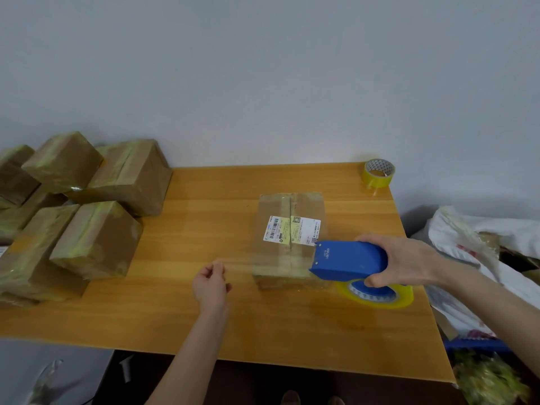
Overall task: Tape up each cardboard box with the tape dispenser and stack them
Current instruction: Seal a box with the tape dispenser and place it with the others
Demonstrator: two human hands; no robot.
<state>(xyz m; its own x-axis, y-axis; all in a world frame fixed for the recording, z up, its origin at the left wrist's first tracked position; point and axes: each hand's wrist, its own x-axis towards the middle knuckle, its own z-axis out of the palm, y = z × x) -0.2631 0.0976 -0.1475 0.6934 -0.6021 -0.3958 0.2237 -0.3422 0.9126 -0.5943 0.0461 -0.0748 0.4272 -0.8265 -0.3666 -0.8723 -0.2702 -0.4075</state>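
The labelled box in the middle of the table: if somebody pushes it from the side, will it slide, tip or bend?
The box lies low and wide on the smooth table, so it would probably slide, not tip. Glossy tape covers it, so fingers may slip. Its weight cannot be judged.

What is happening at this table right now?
A person is taping a cardboard box on the wooden table. The right hand grips the blue tape dispenser at the box's near right corner, while the left hand pinches the end of a clear tape strip drawn out across the box's front. Taped boxes are piled at the left; a spare tape roll sits at the far right corner.
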